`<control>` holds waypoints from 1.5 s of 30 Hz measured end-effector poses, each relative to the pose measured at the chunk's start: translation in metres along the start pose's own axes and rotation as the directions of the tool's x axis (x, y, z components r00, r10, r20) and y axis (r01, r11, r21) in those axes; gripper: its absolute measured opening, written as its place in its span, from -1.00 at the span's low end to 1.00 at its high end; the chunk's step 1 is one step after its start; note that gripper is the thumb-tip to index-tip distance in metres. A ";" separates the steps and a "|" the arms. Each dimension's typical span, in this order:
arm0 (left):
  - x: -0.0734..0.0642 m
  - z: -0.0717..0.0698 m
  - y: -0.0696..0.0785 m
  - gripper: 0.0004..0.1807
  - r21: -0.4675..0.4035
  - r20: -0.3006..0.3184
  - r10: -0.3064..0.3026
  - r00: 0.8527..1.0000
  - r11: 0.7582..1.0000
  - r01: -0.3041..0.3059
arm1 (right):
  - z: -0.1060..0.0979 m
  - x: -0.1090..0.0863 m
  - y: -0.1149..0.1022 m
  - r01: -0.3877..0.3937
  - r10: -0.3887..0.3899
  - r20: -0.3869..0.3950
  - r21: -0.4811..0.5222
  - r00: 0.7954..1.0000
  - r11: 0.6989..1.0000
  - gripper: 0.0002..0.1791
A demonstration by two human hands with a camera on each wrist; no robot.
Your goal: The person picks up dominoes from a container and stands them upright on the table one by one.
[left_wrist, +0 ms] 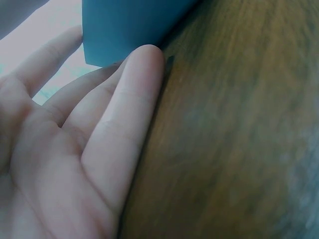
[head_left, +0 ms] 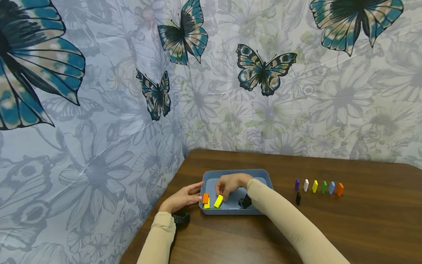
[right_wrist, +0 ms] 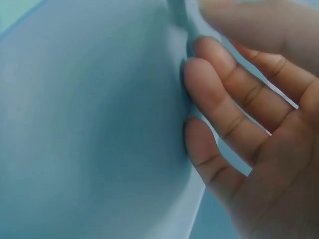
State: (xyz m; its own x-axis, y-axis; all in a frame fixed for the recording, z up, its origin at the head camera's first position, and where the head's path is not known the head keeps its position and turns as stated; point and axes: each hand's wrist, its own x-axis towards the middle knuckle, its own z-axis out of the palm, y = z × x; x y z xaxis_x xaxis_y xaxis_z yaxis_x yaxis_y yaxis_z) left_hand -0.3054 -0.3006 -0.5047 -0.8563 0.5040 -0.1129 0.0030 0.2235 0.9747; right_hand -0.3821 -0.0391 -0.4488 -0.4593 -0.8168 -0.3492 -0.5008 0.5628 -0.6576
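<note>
A blue-grey tray (head_left: pixel 235 212) lies on the table. My right hand (head_left: pixel 230 184) reaches into it with bent fingers, thumb and index tips at the upper end of a tilted yellow block (head_left: pixel 218 201), which they pinch. The right wrist view has that hand (right_wrist: pixel 259 109) with its fingertips close to the tray's pale blue surface (right_wrist: pixel 99 124). Against the tray's left side rests my left hand (head_left: pixel 184 198), fingers fairly straight; the left wrist view has its fingertips at the blue wall (left_wrist: pixel 124 30). Beside that hand, inside the tray, an orange block (head_left: pixel 206 198) overlaps another yellow block (head_left: pixel 207 205).
Right of the tray, a row of small upright blocks stands on the brown table (head_left: pixel 362 220): purple (head_left: pixel 297 184), white (head_left: pixel 306 185), yellow (head_left: pixel 314 186), green (head_left: pixel 324 187), blue (head_left: pixel 332 187) and orange (head_left: pixel 340 189). A black block (head_left: pixel 298 198) stands in front. Butterfly-patterned cloth (head_left: pixel 211 128) hangs behind.
</note>
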 end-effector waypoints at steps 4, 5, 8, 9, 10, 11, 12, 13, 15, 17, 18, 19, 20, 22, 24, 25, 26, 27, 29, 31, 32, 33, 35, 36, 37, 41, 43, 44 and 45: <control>-0.001 0.000 0.000 -0.18 0.003 0.002 -0.003 1.000 1.000 0.003 | 0.001 -0.004 -0.001 0.009 -0.009 -0.024 0.003 1.000 1.000 -0.81; -0.001 0.000 0.000 -0.18 0.004 0.002 -0.004 1.000 1.000 0.004 | 0.001 -0.005 -0.001 0.014 -0.014 -0.033 0.004 0.999 1.000 -0.81; -0.001 0.001 0.000 -0.19 0.005 -0.002 -0.006 1.000 1.000 0.006 | 0.000 -0.008 -0.002 0.024 -0.023 -0.060 0.004 0.998 1.000 -0.82; -0.001 0.001 0.000 -0.20 0.004 -0.003 -0.007 1.000 1.000 0.007 | 0.000 -0.009 -0.002 0.028 -0.028 -0.068 0.003 0.997 1.000 -0.83; -0.001 0.001 -0.001 -0.20 0.005 -0.004 -0.009 1.000 1.000 0.009 | 0.000 -0.010 -0.002 0.034 -0.033 -0.075 0.009 0.997 0.999 -0.84; -0.001 0.001 -0.001 -0.20 0.006 -0.004 -0.010 1.000 1.000 0.010 | -0.001 -0.011 -0.002 0.038 -0.037 -0.082 0.012 0.996 0.999 -0.84; -0.001 0.000 -0.001 -0.21 0.007 -0.006 -0.011 1.000 1.000 0.011 | -0.001 -0.012 -0.002 0.043 -0.042 -0.089 0.018 0.995 0.999 -0.85; -0.001 0.000 -0.002 -0.21 0.006 -0.005 -0.012 1.000 1.000 0.012 | -0.001 -0.013 -0.002 0.051 -0.049 -0.096 0.019 0.994 0.999 -0.85; 0.000 0.000 -0.002 -0.20 0.006 -0.003 -0.010 1.000 1.000 0.010 | -0.001 -0.015 -0.001 0.066 -0.061 -0.118 0.037 0.991 0.997 -0.85; 0.000 0.000 -0.003 -0.20 0.005 -0.002 -0.007 1.000 1.000 0.007 | -0.001 -0.018 -0.001 0.079 -0.070 -0.149 0.054 0.986 0.995 -0.85; 0.000 0.000 -0.003 -0.19 0.004 -0.003 -0.007 1.000 1.000 0.007 | -0.001 -0.019 0.000 0.088 -0.076 -0.166 0.064 0.983 0.994 -0.85; 0.000 0.000 -0.003 -0.19 0.004 -0.003 -0.007 1.000 1.000 0.007 | -0.001 -0.021 0.000 0.094 -0.080 -0.182 0.071 0.980 0.993 -0.86; 0.000 0.000 -0.003 -0.19 0.006 -0.005 -0.008 1.000 1.000 0.008 | -0.001 -0.022 0.000 0.102 -0.084 -0.199 0.082 0.976 0.991 -0.86; 0.000 -0.001 -0.003 -0.20 0.008 -0.005 -0.010 1.000 1.000 0.010 | -0.001 -0.025 0.000 0.118 -0.093 -0.226 0.099 0.970 0.988 -0.87; -0.001 -0.001 -0.004 -0.20 0.010 -0.004 -0.009 1.000 1.000 0.009 | -0.001 -0.028 0.000 0.138 -0.107 -0.243 0.117 0.964 0.983 -0.88; -0.001 -0.001 -0.004 -0.20 0.010 -0.002 -0.008 1.000 1.000 0.008 | -0.001 -0.030 0.001 0.147 -0.111 -0.249 0.127 0.962 0.981 -0.89; -0.001 -0.001 -0.004 -0.20 0.010 0.002 -0.006 1.000 1.000 0.006 | -0.001 -0.032 0.001 0.155 -0.117 -0.254 0.135 0.960 0.979 -0.89; -0.001 -0.001 -0.004 -0.19 0.009 0.005 -0.004 1.000 1.000 0.004 | 0.000 -0.034 0.001 0.163 -0.122 -0.256 0.145 0.959 0.976 -0.89; -0.001 -0.001 -0.004 -0.19 0.008 0.008 -0.002 1.000 1.000 0.002 | 0.001 -0.038 0.002 0.180 -0.135 -0.259 0.158 0.956 0.971 -0.90; -0.002 0.000 -0.004 -0.18 0.006 0.011 0.000 1.000 1.000 0.000 | 0.002 -0.042 0.002 0.193 -0.143 -0.265 0.172 0.953 0.966 -0.90; -0.002 0.000 -0.005 -0.18 0.004 0.012 0.000 1.000 1.000 0.000 | 0.003 -0.044 0.002 0.199 -0.148 -0.270 0.174 0.951 0.964 -0.89; -0.002 0.000 -0.005 -0.18 0.003 0.011 0.000 1.000 1.000 0.000 | 0.003 -0.046 0.002 0.207 -0.154 -0.277 0.175 0.949 0.962 -0.89; -0.001 0.000 -0.005 -0.18 0.001 0.012 0.002 1.000 1.000 -0.002 | 0.004 -0.050 0.002 0.221 -0.164 -0.295 0.173 0.941 0.960 -0.88; -0.001 0.000 -0.005 -0.18 0.000 0.012 0.004 1.000 1.000 -0.004 | 0.004 -0.052 0.001 0.224 -0.165 -0.306 0.170 0.938 0.960 -0.87; -0.001 0.000 -0.005 -0.18 -0.001 0.012 0.006 1.000 1.000 -0.006 | 0.004 -0.054 0.001 0.232 -0.171 -0.319 0.164 0.932 0.959 -0.86; 0.000 0.000 -0.004 -0.17 0.001 0.015 0.015 1.000 1.000 -0.015 | 0.003 -0.064 0.001 0.261 -0.190 -0.362 0.158 0.913 0.952 -0.80; 0.000 0.000 -0.003 -0.16 0.003 0.015 0.018 1.000 1.000 -0.018 | 0.003 -0.070 0.000 0.279 -0.200 -0.382 0.162 0.902 0.947 -0.79; 0.001 0.000 -0.003 -0.16 0.004 0.016 0.019 1.000 1.000 -0.019 | 0.002 -0.073 0.000 0.288 -0.205 -0.392 0.167 0.897 0.943 -0.78; 0.001 0.000 -0.003 -0.16 0.006 0.016 0.020 1.000 1.000 -0.020 | 0.002 -0.076 -0.001 0.294 -0.208 -0.403 0.165 0.891 0.942 -0.78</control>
State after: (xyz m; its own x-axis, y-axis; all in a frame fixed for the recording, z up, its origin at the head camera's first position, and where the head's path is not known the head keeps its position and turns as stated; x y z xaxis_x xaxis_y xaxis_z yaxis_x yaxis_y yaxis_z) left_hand -0.3059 -0.3007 -0.5073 -0.8476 0.5218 -0.0965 0.0232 0.2182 0.9756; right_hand -0.3455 0.0226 -0.4230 -0.6011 -0.7936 0.0941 -0.4854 0.2690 -0.8319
